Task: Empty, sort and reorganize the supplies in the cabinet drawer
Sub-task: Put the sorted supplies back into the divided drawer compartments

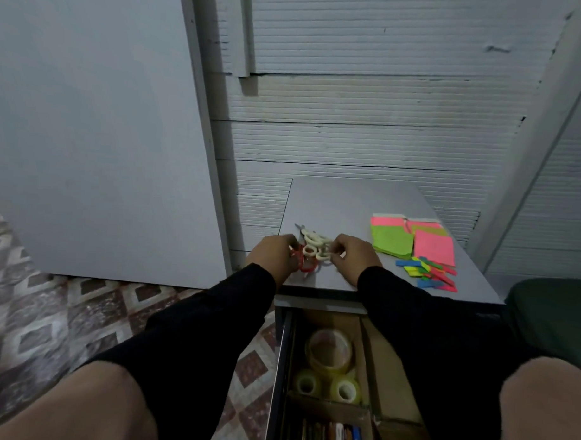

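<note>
A heap of scissors [312,250], cream handles and one red pair, lies on the grey cabinet top [335,205] near its left front corner. The left hand [273,253] curls its fingers round the red handles; the right hand [352,255] pinches a cream loop. How many pairs there are I cannot tell, they overlap. To the right sit pink and green sticky notes [413,242] and small coloured tabs [427,274]. Below, the open drawer [282,367] holds three tape rolls [329,349]; pens [327,436] are cut off by the edge. Ribbed grey wall behind, patterned tile floor [48,316] left.
</note>
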Action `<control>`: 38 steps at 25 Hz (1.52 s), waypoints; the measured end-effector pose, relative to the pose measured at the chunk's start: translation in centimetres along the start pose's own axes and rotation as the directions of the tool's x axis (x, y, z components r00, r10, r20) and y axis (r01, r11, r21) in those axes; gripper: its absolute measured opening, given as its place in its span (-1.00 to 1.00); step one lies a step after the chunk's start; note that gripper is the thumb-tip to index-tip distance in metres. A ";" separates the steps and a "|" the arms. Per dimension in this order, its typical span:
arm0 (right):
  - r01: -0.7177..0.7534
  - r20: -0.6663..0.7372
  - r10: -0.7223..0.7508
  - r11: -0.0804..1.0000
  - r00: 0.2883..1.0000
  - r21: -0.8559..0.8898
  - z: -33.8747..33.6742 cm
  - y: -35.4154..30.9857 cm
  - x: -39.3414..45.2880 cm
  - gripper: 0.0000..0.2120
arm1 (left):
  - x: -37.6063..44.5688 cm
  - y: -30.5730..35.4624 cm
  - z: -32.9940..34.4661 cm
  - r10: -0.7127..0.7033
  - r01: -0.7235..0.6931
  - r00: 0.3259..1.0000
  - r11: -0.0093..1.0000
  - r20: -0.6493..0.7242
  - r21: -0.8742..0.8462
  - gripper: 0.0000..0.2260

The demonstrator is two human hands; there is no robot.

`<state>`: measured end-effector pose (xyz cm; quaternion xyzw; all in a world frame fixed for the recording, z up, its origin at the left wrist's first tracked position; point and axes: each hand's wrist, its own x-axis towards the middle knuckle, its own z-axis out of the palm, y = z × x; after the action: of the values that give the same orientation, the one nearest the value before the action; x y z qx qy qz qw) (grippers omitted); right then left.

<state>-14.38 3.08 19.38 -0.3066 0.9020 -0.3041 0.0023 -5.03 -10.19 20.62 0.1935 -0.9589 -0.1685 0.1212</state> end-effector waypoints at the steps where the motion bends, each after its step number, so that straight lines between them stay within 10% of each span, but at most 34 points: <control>1: -0.065 -0.006 0.066 0.996 0.998 0.062 0.4 0.1 0.4 -0.87 | 0.9 0.1 0.3 0.017 -0.017 1.000 1.000 0.002 0.001 -0.74; 11: -0.266 0.113 0.241 0.865 0.964 0.425 2.4 1.2 2.0 -0.80 | 6.2 1.0 3.8 0.064 -0.084 0.990 0.983 0.127 0.162 -0.60; 24: -0.177 0.108 0.146 0.910 0.983 0.375 1.7 3.7 1.6 -0.83 | 8.2 3.3 5.1 0.030 -0.072 0.992 0.934 0.124 0.351 -0.71; 38: -0.127 -0.013 0.152 0.866 0.988 0.485 -0.3 5.2 -0.3 -0.86 | 7.3 2.8 3.0 0.072 -0.071 0.997 0.997 -0.011 0.043 -0.82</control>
<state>-17.03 6.65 16.69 -0.2225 0.8173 -0.5258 0.0777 -13.35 -9.89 20.17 0.1627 -0.9677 -0.1425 0.1292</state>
